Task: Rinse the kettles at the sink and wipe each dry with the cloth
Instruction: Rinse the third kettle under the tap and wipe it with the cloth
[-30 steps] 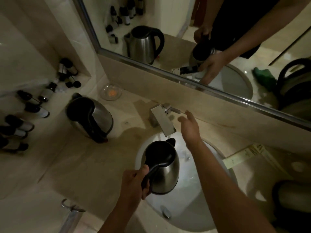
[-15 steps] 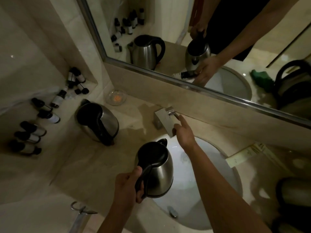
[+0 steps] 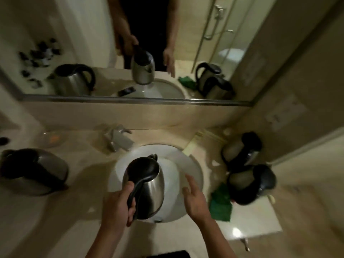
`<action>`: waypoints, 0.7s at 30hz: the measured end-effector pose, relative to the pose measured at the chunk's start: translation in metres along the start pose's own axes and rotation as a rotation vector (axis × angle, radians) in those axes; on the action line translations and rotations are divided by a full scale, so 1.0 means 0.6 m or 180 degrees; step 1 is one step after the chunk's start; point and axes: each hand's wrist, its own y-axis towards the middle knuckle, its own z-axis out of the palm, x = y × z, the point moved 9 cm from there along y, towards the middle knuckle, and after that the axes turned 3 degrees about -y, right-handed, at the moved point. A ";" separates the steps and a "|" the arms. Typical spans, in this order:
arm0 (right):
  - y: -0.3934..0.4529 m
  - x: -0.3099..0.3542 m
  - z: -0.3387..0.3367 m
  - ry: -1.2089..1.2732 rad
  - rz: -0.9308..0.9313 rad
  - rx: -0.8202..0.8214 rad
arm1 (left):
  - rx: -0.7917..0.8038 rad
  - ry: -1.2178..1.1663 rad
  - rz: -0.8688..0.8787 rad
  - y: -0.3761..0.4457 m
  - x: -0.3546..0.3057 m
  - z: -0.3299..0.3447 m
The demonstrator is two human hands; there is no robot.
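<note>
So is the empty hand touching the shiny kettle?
Apart. The head view shows white sink between the right hand and the kettle, which the left hand holds.

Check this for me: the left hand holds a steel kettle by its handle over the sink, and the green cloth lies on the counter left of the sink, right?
Not quite. The left hand does hold the kettle by its handle over the sink, but the green cloth lies on the counter right of the sink, as the head view shows.

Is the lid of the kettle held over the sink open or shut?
Shut: the black lid sits flat on the kettle, gripped by the left hand.
</note>
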 end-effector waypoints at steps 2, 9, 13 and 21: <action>-0.004 -0.060 -0.038 -0.0647 0.0296 -0.0223 | 0.0272 0.0086 0.0080 -0.015 -0.012 0.036; -0.020 -0.303 -0.048 -0.0938 0.1784 0.0405 | 0.0807 0.0327 0.0049 -0.066 -0.041 0.122; -0.046 -0.317 -0.030 -0.1027 0.1721 0.0434 | 0.0942 0.0413 0.0111 -0.095 -0.059 0.150; -0.045 -0.255 -0.081 -0.0743 0.1272 -0.0162 | 0.0932 0.0399 0.0129 -0.119 -0.064 0.169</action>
